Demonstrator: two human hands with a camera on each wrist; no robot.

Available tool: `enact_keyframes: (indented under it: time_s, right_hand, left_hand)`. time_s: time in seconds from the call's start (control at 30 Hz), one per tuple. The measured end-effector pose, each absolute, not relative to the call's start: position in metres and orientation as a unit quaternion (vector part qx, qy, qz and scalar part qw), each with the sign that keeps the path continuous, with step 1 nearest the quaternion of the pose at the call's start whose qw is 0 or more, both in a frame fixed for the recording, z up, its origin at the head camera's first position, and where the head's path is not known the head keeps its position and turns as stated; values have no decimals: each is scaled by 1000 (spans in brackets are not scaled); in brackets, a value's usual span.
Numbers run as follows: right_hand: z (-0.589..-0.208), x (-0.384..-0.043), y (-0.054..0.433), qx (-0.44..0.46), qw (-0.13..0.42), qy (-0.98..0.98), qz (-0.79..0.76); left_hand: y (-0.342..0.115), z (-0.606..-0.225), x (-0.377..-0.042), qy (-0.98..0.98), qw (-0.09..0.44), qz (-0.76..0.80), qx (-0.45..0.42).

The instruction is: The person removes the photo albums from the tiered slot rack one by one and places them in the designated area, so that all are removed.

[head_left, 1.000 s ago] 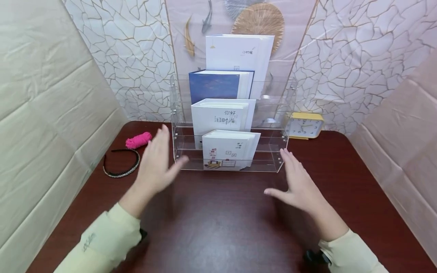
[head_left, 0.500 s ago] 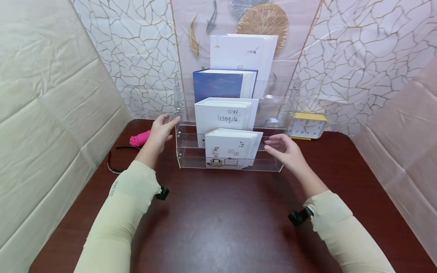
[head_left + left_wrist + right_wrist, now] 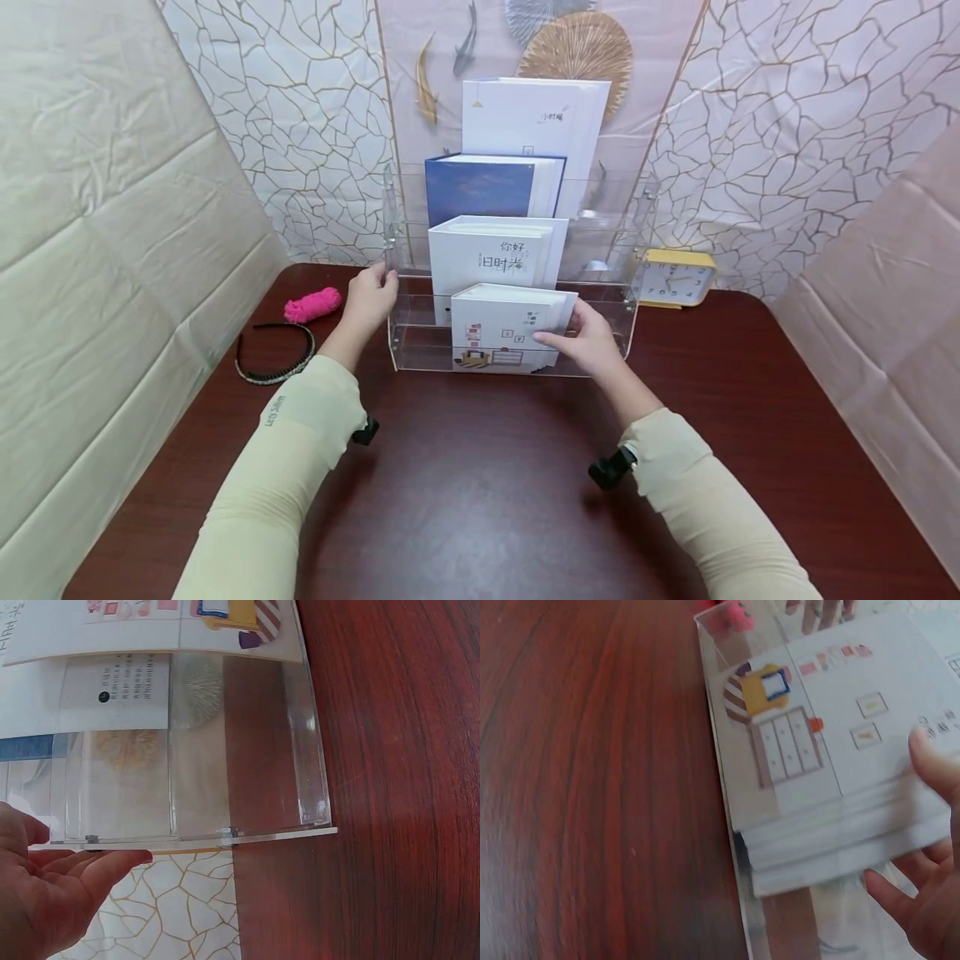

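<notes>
A clear acrylic tiered rack (image 3: 420, 358) stands on the dark wood table. My left hand (image 3: 367, 298) grips the edge of its left side panel; in the left wrist view, thumb and fingers lie on either side of that panel (image 3: 281, 835). In the lowest tier stands a small thick white book (image 3: 495, 321) with furniture drawings. My right hand (image 3: 594, 337) holds this book by its right edge, thumb on the front cover and fingers behind. Behind it rise a white book (image 3: 480, 250), a blue-covered book (image 3: 480, 187) and a tall white book (image 3: 502, 112).
On the left of the table lie a pink yarn bundle (image 3: 312, 305) and a dark headband (image 3: 276, 377). A yellow-framed clock (image 3: 675, 279) stands right of the rack. Fabric walls (image 3: 300, 125) close off the back and sides.
Both hands were held apart from the rack a second ago. The left has since taken its left side panel; the right has moved left onto the front book's edge.
</notes>
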State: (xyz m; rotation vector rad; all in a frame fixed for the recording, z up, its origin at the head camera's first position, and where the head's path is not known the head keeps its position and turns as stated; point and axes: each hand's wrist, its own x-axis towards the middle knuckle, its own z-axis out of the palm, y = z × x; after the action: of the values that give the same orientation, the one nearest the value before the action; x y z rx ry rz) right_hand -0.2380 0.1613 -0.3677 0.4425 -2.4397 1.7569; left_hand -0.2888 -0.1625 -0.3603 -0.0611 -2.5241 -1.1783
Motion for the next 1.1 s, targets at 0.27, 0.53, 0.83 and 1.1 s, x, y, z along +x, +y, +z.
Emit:
enact_keyframes:
  time_s: [0.27,0.53,0.83,1.1]
  right_hand:
    - [-390,-256,154,131,106,-781,601]
    - [-389,-260,140,151,130,-741,641]
    - [-354,-240,134,149,145,-730,651]
    - [-341,-238,145,147,146,-716,667]
  left_hand:
    - [-164,-363,-291,-900,192,-389,-51]
    - [-167,-362,-291,-903,198,-373,-73]
    - [-167,-362,-292,-904,197,-371,-82]
    - [-168,-364,-293,-904,190,-375,-82]
